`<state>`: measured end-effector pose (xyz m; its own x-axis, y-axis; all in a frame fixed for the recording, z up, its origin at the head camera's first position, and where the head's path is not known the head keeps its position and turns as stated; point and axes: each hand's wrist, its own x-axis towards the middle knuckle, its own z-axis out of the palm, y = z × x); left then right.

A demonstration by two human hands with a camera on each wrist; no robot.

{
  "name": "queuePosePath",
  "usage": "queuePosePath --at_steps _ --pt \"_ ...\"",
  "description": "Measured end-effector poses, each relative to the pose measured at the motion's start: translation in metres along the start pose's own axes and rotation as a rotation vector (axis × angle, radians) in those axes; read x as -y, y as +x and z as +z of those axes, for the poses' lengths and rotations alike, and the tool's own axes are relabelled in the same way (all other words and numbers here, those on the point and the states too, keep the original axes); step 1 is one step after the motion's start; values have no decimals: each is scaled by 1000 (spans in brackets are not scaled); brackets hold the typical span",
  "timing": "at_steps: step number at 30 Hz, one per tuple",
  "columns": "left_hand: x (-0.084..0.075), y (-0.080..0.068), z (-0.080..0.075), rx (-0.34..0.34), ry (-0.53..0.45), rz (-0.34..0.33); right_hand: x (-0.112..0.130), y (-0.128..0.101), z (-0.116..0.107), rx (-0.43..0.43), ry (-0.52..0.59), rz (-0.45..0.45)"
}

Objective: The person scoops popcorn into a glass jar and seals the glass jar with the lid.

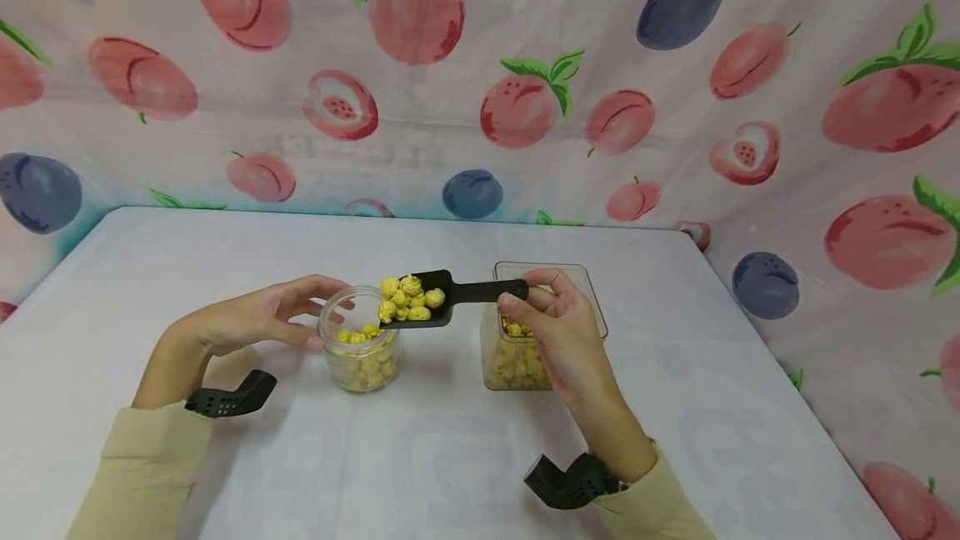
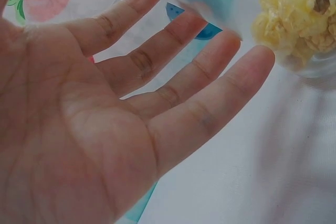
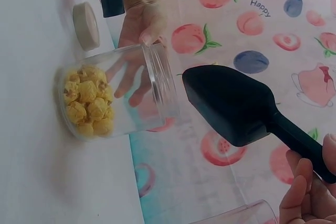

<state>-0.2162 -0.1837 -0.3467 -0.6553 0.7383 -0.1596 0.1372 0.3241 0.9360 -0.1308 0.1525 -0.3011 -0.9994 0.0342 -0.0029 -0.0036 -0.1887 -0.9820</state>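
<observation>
Centrally in the head view, we note a black scoop (image 1: 427, 297) loaded with yellow popcorn (image 1: 407, 298), its blade poised over the mouth of a round clear jar (image 1: 360, 352) just left of frame centre. The right hand (image 1: 551, 315) pinches the scoop's handle between thumb and curled fingers; in the right wrist view the same fingertips (image 3: 307, 192) close round the handle at the lower right of the frame, with the underside of the scoop (image 3: 231, 106) just right of the jar's rim (image 3: 157, 85).

We find the jar partly filled with popcorn and standing upright on the white table (image 1: 150, 273). The left hand (image 1: 247, 319) lies beside the jar's left wall with its fingers straight and spread, thumb near the rim; the left wrist view shows an open palm (image 2: 79, 129) with fingertips close to the glass, though we cannot tell whether they touch it.

Directly behind the right hand stands a square clear container (image 1: 517, 357), also holding popcorn. A round beige lid (image 3: 86, 24) lies on the table at the upper left of the right wrist view. Both wrists carry black mounts below beige sleeves (image 1: 142, 473). A fruit-printed cloth (image 1: 480, 65) fills the background.
</observation>
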Motion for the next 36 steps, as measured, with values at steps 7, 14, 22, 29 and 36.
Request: queuePosePath --at_steps 7,14,22,29,36 --pt "0 0 0 3 -5 2 0 -1 2 -36 -72 16" --pt "1 1 -1 -1 -2 9 0 -1 3 -50 -94 16" --pt "2 1 -1 7 -10 26 0 -1 4 -49 -98 7" --pt "2 0 -2 4 -8 24 0 -2 4 -50 -99 2" --pt "2 0 -2 8 -11 26 1 -3 5 -45 -99 -15"
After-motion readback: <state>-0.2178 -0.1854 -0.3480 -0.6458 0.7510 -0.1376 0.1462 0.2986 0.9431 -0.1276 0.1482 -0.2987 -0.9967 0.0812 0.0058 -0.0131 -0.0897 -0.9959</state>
